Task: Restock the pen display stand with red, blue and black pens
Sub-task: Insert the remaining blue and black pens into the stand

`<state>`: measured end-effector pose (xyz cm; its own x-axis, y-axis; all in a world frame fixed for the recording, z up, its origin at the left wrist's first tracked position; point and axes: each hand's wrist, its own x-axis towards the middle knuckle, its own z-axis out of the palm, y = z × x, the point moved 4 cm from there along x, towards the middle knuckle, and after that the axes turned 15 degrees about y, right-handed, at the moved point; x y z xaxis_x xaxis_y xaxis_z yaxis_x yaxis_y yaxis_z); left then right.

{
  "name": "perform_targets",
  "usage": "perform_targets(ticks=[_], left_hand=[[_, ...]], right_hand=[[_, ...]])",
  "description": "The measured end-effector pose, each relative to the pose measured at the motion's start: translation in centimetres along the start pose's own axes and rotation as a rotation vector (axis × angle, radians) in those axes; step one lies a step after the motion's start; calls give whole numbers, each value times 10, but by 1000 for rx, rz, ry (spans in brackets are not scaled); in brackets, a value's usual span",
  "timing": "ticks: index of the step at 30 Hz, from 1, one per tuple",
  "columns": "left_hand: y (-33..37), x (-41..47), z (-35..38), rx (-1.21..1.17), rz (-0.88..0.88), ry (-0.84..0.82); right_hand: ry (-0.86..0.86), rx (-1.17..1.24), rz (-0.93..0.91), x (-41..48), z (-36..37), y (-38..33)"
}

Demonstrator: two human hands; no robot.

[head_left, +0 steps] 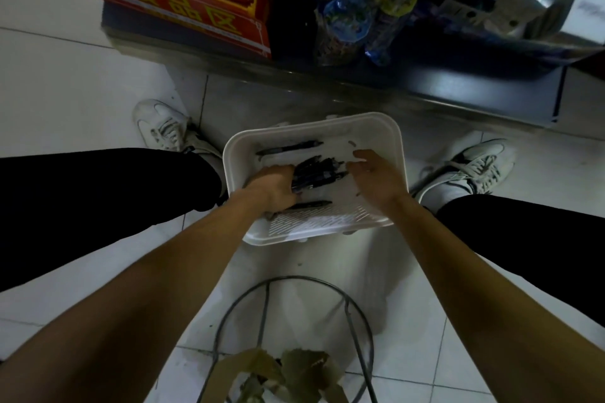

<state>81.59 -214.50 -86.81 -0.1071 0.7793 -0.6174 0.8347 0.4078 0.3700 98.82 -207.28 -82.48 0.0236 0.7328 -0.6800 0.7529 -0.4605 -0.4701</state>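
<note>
Your left hand (274, 188) closes around a bunch of dark pens (319, 172) in the white tray (393, 141) on the floor, your right hand (373, 173) open just right of them, two loose pens (289, 147) near and far, colours too dim to tell.

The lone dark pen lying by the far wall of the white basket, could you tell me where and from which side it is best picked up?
Pinch the lone pen around the middle of its barrel, coming from above. It lies flat and roughly crosswise, apart from the pen bundle, with bare basket floor on both sides for fingertips. The right hand looks nearer.
</note>
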Motion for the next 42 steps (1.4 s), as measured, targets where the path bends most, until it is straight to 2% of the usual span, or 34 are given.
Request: perform_targets(ticks=[7,15,19,23,28,31,37,40,42], left_hand=[[2,-4,8,48,5,51],[1,-7,4,-42,-55,-19],[5,-15,-14,-158,-35,-61],[11,-32,-38,-384,-119,-93],[34,-50,-76,-534,-94,-68],[57,-61,-100,-610,-45,-20],[101,-88,-151,-880,45,101],[116,-101,-173,-966,119,163],[127,-111,-186,-1026,164,170]], right_hand=[[32,-17,2,-4,-2,-1],[23,-34,-25,0,-1,-2],[24,106,8,-7,-11,-10],[73,202,13,-18,-28,-16],[-48,232,-1,-51,-50,-37],[-76,325,-82,-74,-65,-56],[24,495,-301,-104,-99,-94],[4,507,-391,-125,-114,-110],[-44,615,-436,-140,-123,-121]])
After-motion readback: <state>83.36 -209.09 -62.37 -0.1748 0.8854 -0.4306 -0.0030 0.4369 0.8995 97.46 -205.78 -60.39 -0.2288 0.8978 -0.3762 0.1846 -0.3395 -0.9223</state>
